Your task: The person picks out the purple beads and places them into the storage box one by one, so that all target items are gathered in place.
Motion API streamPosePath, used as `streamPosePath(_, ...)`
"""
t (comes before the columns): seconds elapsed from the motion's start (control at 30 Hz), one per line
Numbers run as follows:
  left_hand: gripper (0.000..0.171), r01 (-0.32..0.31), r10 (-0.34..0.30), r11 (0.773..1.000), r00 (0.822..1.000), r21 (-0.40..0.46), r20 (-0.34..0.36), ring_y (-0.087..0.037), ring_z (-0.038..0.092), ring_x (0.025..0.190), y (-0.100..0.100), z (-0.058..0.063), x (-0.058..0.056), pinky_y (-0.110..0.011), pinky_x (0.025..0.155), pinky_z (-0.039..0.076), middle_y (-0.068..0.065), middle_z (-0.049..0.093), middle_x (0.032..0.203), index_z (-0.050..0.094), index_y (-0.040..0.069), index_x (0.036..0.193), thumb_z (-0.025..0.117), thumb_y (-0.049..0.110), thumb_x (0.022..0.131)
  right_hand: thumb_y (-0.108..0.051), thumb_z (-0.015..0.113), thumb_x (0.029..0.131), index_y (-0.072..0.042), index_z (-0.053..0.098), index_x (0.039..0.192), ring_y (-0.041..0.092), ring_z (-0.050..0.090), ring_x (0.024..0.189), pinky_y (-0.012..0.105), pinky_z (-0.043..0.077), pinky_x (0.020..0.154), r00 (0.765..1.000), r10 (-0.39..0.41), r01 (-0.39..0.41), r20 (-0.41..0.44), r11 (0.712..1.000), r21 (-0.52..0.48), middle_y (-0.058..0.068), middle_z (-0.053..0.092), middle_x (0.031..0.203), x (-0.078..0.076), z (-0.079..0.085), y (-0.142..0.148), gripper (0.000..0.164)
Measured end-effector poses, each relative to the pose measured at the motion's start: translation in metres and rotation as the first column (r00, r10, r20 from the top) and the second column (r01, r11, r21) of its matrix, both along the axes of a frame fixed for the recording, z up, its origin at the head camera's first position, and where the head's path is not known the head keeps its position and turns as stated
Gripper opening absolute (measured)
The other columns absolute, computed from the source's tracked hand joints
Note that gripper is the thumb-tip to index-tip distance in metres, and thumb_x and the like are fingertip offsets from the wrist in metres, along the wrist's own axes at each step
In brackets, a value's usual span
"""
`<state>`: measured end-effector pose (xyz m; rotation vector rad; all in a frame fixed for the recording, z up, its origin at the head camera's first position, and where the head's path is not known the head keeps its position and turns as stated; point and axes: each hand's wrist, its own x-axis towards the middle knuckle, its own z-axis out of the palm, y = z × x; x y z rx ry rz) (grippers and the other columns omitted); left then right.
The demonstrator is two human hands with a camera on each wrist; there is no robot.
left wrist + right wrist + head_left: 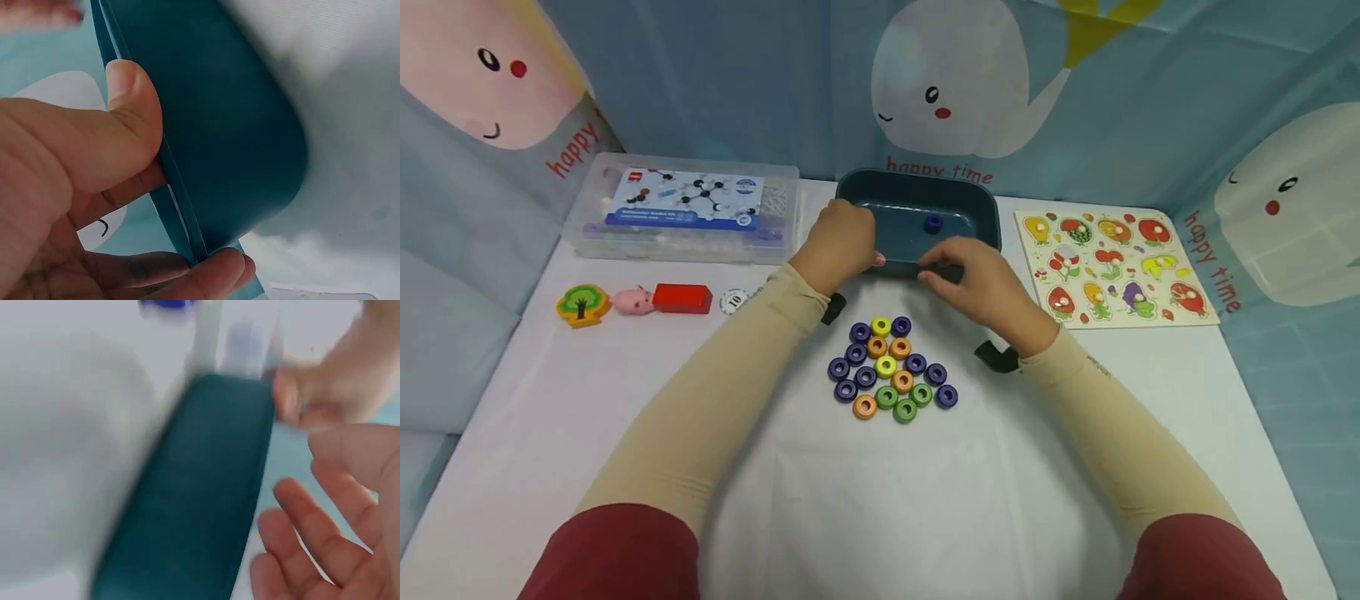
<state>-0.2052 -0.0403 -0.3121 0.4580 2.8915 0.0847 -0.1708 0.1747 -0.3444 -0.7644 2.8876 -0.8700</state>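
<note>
My left hand (838, 242) grips the near left rim of a dark teal plastic basin (891, 225). In the left wrist view, its thumb presses the outer wall of the basin (225, 125) while the fingers reach over the rim. One dark purple ring bead (933, 223) lies inside the basin. My right hand (977, 282) is at the basin's near right rim. The right wrist view shows its fingers (306, 519) loosely bent beside the basin wall (194, 481), holding nothing. Purple, orange, yellow and green ring beads (886, 367) lie grouped on the white cloth in front.
A clear case with a molecule-model card (681, 204) stands left of the basin. A fruit puzzle board (1112, 267) lies at right. Along the left are a toy tree (583, 305), a pink pig (633, 300), a red block (682, 298) and a round number disc (733, 301).
</note>
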Motion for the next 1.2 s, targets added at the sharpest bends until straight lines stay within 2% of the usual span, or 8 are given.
streamPosePath(0.13,0.055,0.001,-0.001,1.000,1.000,-0.007,0.003,-0.042,0.056,0.124,0.000,0.000,-0.001,-0.048,0.113,0.043,-0.021,0.069,0.122,0.071,-0.003,0.117,0.072,0.046,0.091,-0.023,0.073,0.092,-0.017,0.073,0.111,0.018,0.064,0.106,0.035,0.054,0.096,0.989,0.126,-0.129,0.072,0.991,0.036,-0.004,0.070,0.115,0.024,-0.011,-0.008,0.019)
streamPosePath(0.23,0.055,0.015,-0.015,0.999,1.000,-0.036,0.004,-0.043,0.056,0.125,0.002,0.000,-0.001,-0.048,0.112,0.045,-0.021,0.070,0.122,0.071,-0.002,0.117,0.071,0.047,0.091,-0.021,0.073,0.091,-0.018,0.072,0.110,0.015,0.064,0.105,0.035,0.054,0.096,0.980,0.154,-0.165,0.127,0.983,0.080,-0.004,0.071,0.115,0.030,-0.020,-0.014,0.019)
streamPosePath(0.4,0.057,0.022,-0.022,0.999,1.000,-0.050,0.002,-0.045,0.054,0.127,0.003,-0.002,-0.001,-0.048,0.109,0.047,-0.022,0.069,0.124,0.071,-0.002,0.118,0.070,0.049,0.091,-0.022,0.074,0.090,-0.018,0.073,0.108,0.014,0.063,0.099,0.033,0.054,0.093,0.974,0.146,-0.166,0.176,0.980,0.106,-0.005,0.071,0.110,0.031,-0.029,-0.019,0.018)
streamPosePath(0.7,0.060,0.038,-0.039,0.997,0.999,-0.060,-0.018,-0.045,0.055,0.126,0.000,0.000,-0.002,-0.047,0.109,0.048,-0.022,0.068,0.125,0.070,-0.003,0.120,0.071,0.048,0.090,-0.027,0.075,0.089,-0.018,0.075,0.107,0.013,0.060,0.088,0.033,0.053,0.086,0.973,0.109,-0.148,0.203,0.972,0.185,-0.006,0.072,0.100,0.030,-0.026,-0.025,0.020)
streamPosePath(0.9,0.061,0.037,-0.038,0.996,0.999,-0.077,-0.020,-0.044,0.056,0.125,0.000,0.004,-0.002,-0.047,0.109,0.048,-0.022,0.069,0.124,0.069,-0.004,0.121,0.071,0.049,0.091,-0.025,0.074,0.088,-0.013,0.075,0.103,0.014,0.060,0.082,0.033,0.053,0.081,0.984,0.104,-0.131,0.148,0.973,0.188,-0.003,0.072,0.092,0.033,-0.018,-0.029,0.020)
streamPosePath(1.0,0.062,0.037,-0.038,0.996,0.999,-0.078,-0.005,-0.045,0.056,0.126,0.001,0.005,-0.002,-0.047,0.109,0.048,-0.022,0.068,0.125,0.068,-0.004,0.122,0.070,0.048,0.091,-0.025,0.073,0.089,-0.013,0.076,0.104,0.015,0.063,0.087,0.034,0.055,0.081,0.991,0.086,-0.102,0.098,0.980,0.172,-0.001,0.074,0.095,0.034,-0.003,-0.026,0.020)
streamPosePath(1.07,0.061,0.046,-0.047,0.995,0.999,-0.089,-0.004,-0.043,0.057,0.125,0.002,0.005,-0.002,-0.047,0.111,0.046,-0.021,0.069,0.124,0.068,-0.004,0.123,0.070,0.048,0.091,-0.027,0.072,0.090,-0.013,0.077,0.106,0.016,0.066,0.092,0.036,0.055,0.083,0.998,0.043,-0.049,0.045,0.988,0.147,0.000,0.075,0.099,0.028,0.010,-0.019,0.021)
streamPosePath(1.2,0.060,0.058,-0.057,0.992,0.998,-0.108,0.011,-0.041,0.059,0.124,0.004,0.007,-0.001,-0.048,0.115,0.041,-0.020,0.070,0.123,0.068,-0.004,0.123,0.070,0.047,0.092,-0.032,0.070,0.093,-0.015,0.076,0.112,0.020,0.065,0.100,0.041,0.055,0.087,0.988,-0.156,0.157,-0.012,0.980,0.124,0.003,0.074,0.111,-0.006,0.023,0.001,0.026)
